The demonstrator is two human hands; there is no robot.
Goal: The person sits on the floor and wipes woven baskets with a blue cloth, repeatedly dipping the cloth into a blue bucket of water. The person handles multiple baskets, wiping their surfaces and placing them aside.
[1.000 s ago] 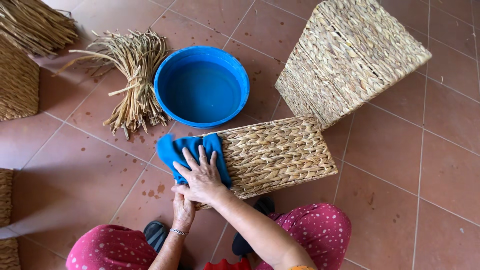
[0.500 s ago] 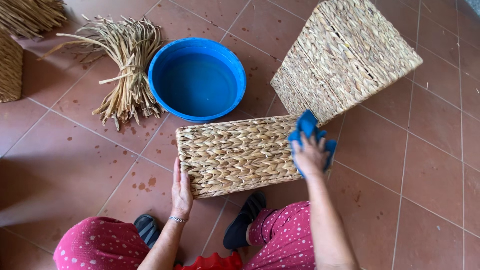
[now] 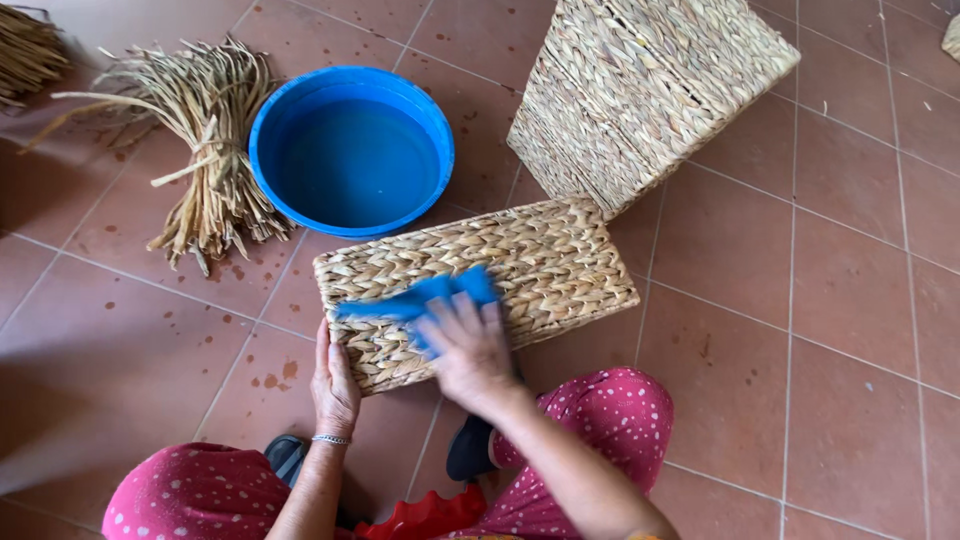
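Note:
A flat woven straw basket (image 3: 540, 260) lies on its side on the tiled floor in front of me. My right hand (image 3: 468, 350) presses a blue cloth (image 3: 415, 298) flat against the basket's upper face, near its left half; the hand is blurred. My left hand (image 3: 335, 385) grips the basket's near left corner and steadies it. A bracelet sits on my left wrist.
A round blue basin (image 3: 350, 150) holding water stands just beyond the basket. A bundle of dried straw (image 3: 205, 140) lies left of it. A larger woven basket (image 3: 650, 90) stands at the upper right. My knees in red dotted trousers (image 3: 600, 420) are below.
My right hand swept the blue cloth from the basket's left end to its right end, then back toward the left. My left hand stayed on the near left corner.

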